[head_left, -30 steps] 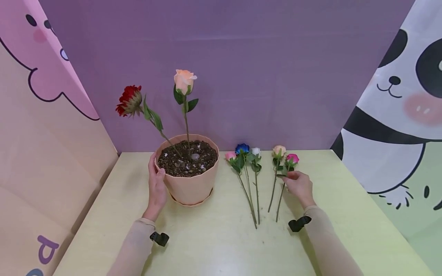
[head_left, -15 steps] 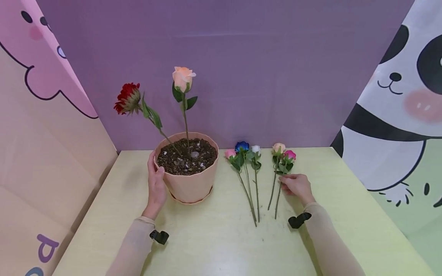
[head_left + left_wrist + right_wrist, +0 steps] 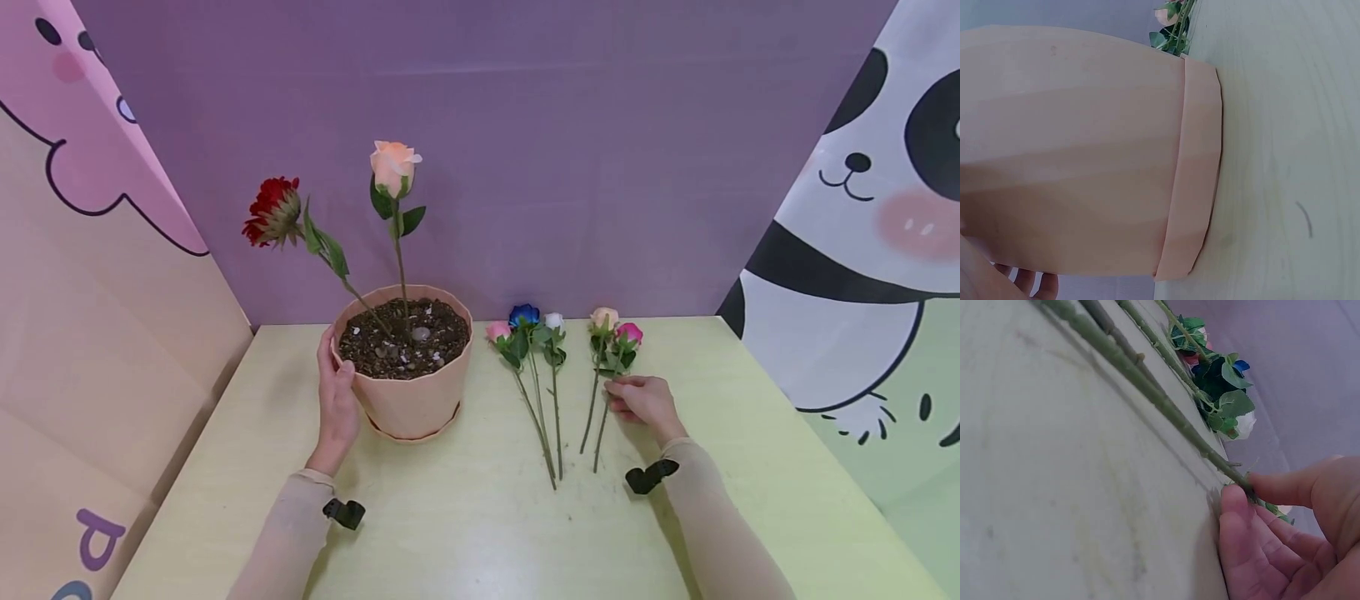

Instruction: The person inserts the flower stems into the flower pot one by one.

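My left hand (image 3: 339, 410) holds the side of a pink flowerpot (image 3: 411, 407), thumb on the near wall and fingers round the left. Dark soil fills the pot, and from it rise a leaning red flower (image 3: 272, 213) and an upright peach rose (image 3: 394, 170). Over on the right, my right hand (image 3: 648, 405) pinches the stem of a magenta rose (image 3: 629, 335) lying on the table. The right wrist view shows thumb and forefinger meeting on that green stem (image 3: 1169, 415). A second peach rose (image 3: 603, 318) lies just left of it.
Between pot and right hand lie a pink rose (image 3: 498, 332), a blue rose (image 3: 524, 316) and a white rose (image 3: 554, 322), stems toward me. A purple backdrop (image 3: 525, 167) stands behind the pale table (image 3: 465, 533). A saucer (image 3: 1194, 169) sits under the pot.
My right hand has slid slightly down the magenta rose from its leaves to its stem. The head view has shifted a little; the left hand stays on the pot.
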The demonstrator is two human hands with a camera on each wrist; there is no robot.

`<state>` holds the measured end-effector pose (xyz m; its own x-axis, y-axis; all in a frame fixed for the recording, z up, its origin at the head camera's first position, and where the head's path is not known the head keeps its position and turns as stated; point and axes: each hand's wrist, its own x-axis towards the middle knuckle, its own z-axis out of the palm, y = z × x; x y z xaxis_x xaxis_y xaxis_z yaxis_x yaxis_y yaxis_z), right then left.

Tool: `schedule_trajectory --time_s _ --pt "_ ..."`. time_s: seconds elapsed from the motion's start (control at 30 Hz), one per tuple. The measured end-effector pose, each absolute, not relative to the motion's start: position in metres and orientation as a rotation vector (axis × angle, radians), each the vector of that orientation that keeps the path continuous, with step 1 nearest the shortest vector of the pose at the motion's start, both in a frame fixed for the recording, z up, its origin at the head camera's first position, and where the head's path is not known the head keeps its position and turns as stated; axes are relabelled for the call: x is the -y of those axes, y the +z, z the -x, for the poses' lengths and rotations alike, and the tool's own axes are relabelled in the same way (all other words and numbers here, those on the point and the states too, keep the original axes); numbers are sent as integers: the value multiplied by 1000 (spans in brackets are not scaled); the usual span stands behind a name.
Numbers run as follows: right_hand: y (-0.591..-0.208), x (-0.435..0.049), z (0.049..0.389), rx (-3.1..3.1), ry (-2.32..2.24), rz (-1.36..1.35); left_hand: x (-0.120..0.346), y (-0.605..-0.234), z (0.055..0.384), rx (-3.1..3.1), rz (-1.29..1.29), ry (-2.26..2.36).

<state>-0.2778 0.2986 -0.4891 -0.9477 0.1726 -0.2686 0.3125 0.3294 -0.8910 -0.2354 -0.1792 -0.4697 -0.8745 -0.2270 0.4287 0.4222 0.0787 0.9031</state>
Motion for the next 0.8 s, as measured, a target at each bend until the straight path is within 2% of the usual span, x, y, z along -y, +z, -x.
schedule_trajectory --time_s 0.33,0.8 --pt "-489 -302 279 -2404 -1811 -469 179 -469 234 1931 182 -1810" --pt "-471 -285 274 -2509 -2033 -460 179 -469 235 1912 197 -1811"
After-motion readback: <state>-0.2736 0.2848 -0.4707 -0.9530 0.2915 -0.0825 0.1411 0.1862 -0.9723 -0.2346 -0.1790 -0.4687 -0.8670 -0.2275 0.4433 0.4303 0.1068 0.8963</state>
